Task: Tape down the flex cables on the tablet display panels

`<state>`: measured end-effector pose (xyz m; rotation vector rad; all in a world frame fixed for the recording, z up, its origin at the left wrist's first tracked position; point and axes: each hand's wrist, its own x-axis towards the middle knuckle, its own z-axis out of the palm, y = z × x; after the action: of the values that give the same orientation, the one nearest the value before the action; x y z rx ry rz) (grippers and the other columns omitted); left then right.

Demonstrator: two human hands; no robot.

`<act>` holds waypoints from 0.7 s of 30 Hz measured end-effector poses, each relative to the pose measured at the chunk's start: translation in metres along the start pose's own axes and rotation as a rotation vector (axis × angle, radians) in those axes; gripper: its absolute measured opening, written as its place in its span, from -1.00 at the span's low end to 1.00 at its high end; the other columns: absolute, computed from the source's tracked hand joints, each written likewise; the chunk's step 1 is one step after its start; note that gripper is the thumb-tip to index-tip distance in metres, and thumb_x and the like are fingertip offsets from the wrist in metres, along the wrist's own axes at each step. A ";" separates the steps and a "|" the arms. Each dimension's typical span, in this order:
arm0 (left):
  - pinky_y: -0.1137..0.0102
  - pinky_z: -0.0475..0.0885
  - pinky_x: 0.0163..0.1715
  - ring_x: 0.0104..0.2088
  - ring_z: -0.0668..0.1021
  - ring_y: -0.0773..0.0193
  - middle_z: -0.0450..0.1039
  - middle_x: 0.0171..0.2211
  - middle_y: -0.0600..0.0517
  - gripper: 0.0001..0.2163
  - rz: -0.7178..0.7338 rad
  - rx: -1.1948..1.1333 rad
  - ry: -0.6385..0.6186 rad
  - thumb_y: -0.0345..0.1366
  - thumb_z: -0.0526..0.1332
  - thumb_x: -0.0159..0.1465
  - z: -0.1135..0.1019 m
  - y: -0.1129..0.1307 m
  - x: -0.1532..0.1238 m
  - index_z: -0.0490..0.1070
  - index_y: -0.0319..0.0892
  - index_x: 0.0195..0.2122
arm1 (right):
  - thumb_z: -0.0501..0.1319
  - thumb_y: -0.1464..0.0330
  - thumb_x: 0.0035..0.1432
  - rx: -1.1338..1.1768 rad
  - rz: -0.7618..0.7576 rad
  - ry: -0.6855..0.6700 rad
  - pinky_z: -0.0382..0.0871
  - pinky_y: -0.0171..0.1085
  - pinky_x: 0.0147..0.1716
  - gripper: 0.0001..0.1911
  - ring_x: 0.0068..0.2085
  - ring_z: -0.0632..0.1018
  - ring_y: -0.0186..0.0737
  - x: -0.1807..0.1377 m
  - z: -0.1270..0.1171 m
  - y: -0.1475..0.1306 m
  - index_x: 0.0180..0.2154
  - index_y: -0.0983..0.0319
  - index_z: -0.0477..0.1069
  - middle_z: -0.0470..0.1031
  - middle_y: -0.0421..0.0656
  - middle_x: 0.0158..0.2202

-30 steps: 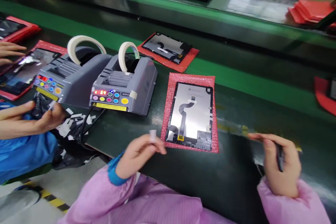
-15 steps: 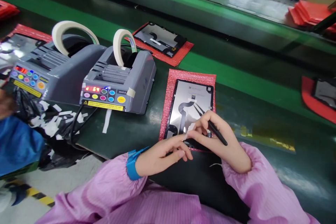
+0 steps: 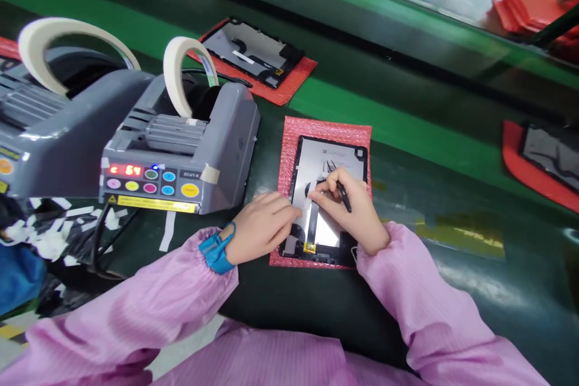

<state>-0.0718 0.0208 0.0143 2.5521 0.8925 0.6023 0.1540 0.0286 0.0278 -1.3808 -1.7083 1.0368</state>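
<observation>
A tablet display panel (image 3: 331,234), its silver back upward, lies on a red bubble-wrap pouch (image 3: 326,122). My right hand (image 3: 357,208) is over the panel's middle, holding black tweezers (image 3: 345,198) that point up and away. Its thumb and forefinger pinch close together near a dark flex cable (image 3: 312,226) with a yellow end; whether they hold a small strip is unclear. At the panel's left edge, my left hand (image 3: 262,226) is closed, with fingers bent and tips near the cable. What its fingers grip, if anything, is hidden.
Left stand two grey tape dispensers (image 3: 181,157) with white tape rolls; a white strip (image 3: 167,230) hangs from the nearer one. Tape scraps (image 3: 49,235) lie farther left. Another panel (image 3: 257,51) rests behind, and one (image 3: 549,154) at right. Yellow film (image 3: 461,238) lies right.
My hands have separated from their meeting above the panel's lower part. The right moved forward onto the panel's middle with the tweezers; the left shifted left, its fingers curling at the edge.
</observation>
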 end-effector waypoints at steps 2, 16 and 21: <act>0.28 0.37 -0.16 -0.22 0.46 0.16 0.47 -0.25 -0.04 -0.72 0.009 0.062 0.009 -0.43 0.00 0.47 0.004 -0.003 -0.001 0.51 -0.23 -0.01 | 0.35 0.13 0.27 -0.021 0.004 -0.003 0.25 -0.21 -0.28 -0.60 -0.38 0.47 -0.22 0.001 0.000 0.002 -0.35 0.11 0.15 0.60 -0.24 -0.33; 0.23 0.33 -0.16 -0.14 0.38 0.05 0.37 -0.19 -0.08 -0.68 -0.015 0.289 -0.035 -0.29 0.03 0.50 0.008 -0.001 -0.003 0.47 -0.10 0.18 | 0.42 0.38 0.16 -0.199 0.017 0.066 0.18 -0.16 -0.15 -0.56 -0.33 0.53 -0.19 0.011 0.008 -0.001 -0.29 0.10 0.10 0.57 -0.32 -0.37; 0.23 0.37 -0.21 -0.19 0.41 0.06 0.40 -0.21 -0.09 -0.68 -0.008 0.309 -0.042 -0.29 0.03 0.50 0.009 -0.004 -0.003 0.50 -0.11 0.15 | 0.44 0.31 0.09 -0.248 0.006 0.196 0.24 -0.20 -0.23 -0.49 -0.37 0.47 -0.22 0.037 0.006 0.013 -0.25 0.08 0.06 0.41 -0.35 -0.37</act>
<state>-0.0710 0.0202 0.0043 2.8195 1.0520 0.4343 0.1476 0.0658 0.0145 -1.5868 -1.7278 0.6833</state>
